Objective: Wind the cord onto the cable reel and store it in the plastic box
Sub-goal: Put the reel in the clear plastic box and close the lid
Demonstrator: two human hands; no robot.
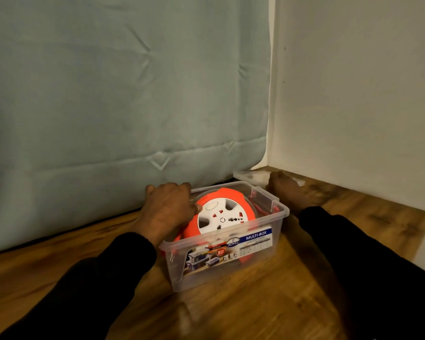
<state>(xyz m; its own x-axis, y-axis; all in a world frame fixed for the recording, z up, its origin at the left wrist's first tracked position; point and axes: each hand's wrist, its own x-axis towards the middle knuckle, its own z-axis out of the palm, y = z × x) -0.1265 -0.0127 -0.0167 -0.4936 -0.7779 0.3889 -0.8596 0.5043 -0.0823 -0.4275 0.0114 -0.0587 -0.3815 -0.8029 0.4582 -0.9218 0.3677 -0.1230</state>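
An orange cable reel [221, 214] with a white socket face lies tilted inside a clear plastic box [260, 241] on the wooden floor. Orange cord shows through the box's front wall. My left hand [167, 209] rests on the box's left rim, fingers curled against the reel's left edge. My right hand [286, 190] reaches past the box's right side toward a clear lid [248, 176] lying behind the box. It is blurred, and whether it touches the lid is unclear.
A pale blue quilted cover [123, 94] hangs down to the floor right behind the box. A white wall [353, 94] closes the right side, forming a corner. Wooden floor [243, 310] stretches in front of the box.
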